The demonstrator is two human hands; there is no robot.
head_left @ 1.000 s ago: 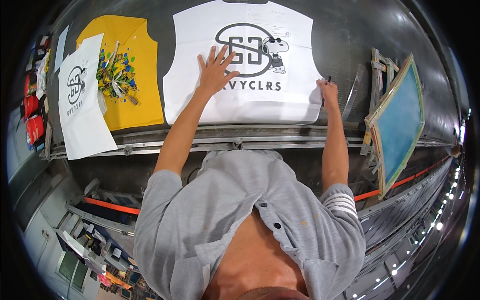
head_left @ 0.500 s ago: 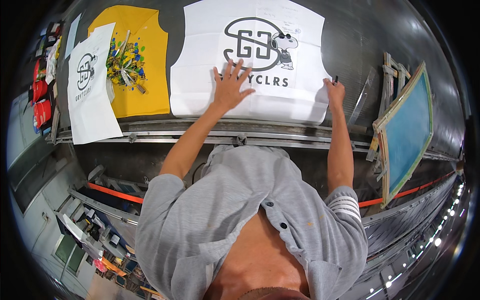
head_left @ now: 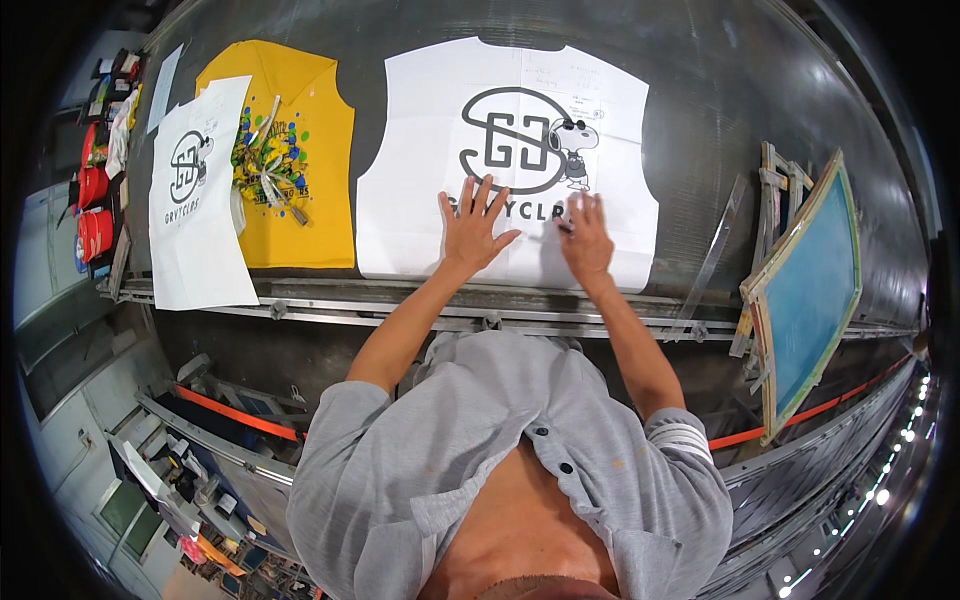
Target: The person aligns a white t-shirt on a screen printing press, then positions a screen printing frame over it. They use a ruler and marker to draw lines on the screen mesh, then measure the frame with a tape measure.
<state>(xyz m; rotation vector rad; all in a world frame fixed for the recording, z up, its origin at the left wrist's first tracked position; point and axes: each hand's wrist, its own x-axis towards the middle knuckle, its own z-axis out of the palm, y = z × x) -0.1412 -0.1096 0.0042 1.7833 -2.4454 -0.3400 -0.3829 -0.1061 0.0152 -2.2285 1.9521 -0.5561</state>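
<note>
A white shirt-panel-shaped sheet with fold creases, a black looped logo, lettering and a cartoon dog lies flat on the dark table. My left hand rests on it with fingers spread, over the lower left of the logo. To its right, my right hand is over the lettering below the dog, slightly blurred. A short dark pen shows at its thumb side, apparently tucked under the thumb while the other fingers point away from me. Part of the lettering is hidden by both hands.
At left, a yellow fabric panel carries several strips and clips. A smaller printed white sheet overlaps it. A clear ruler lies at right, beside a blue-meshed screen-printing frame. A metal rail runs along the near table edge.
My right hand has moved left from the sheet's right edge to the lettering, bringing the pen along. The left hand stays flat near the logo. The whole view has shifted slightly.
</note>
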